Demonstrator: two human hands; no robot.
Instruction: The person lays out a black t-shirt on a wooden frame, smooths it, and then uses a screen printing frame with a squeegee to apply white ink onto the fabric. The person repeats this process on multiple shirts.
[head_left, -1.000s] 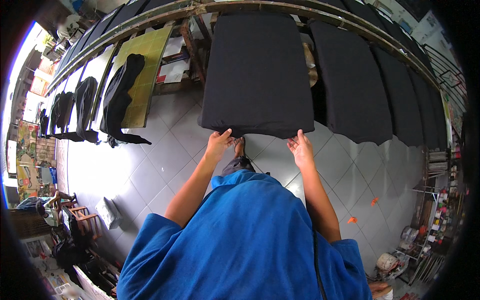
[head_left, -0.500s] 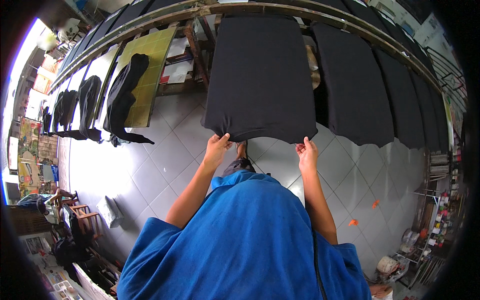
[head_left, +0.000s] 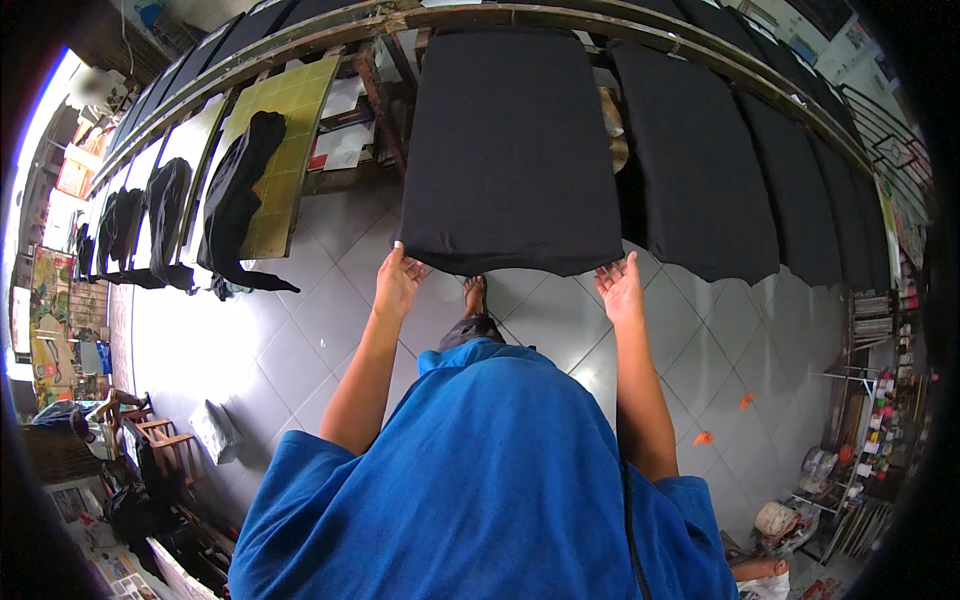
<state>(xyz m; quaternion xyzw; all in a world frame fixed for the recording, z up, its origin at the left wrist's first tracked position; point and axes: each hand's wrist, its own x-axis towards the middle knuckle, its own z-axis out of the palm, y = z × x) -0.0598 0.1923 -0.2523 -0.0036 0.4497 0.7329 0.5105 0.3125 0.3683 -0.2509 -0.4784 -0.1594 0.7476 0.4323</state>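
A black T-shirt is stretched over a long flat board in front of me, its near hem slightly wavy. At the hem's left corner is my left hand, palm turned up and thumb apart from the fingers, the tips touching the cloth edge. My right hand is at the right corner in much the same pose, fingers spread against the edge. Neither hand shows a pinch on the fabric. How far the fingertips reach under the hem is hidden.
More black shirts on boards hang over the rail to the right. On the left, yellowish and white boards carry bunched black cloth. Orange scraps and a grey packet lie on the tiled floor. A wooden rail runs behind.
Both hands have loosened from pinching the hem to spread fingers at its corners. The left hand has moved outward to the left. The drawn-out corners of the cloth now lie flatter.
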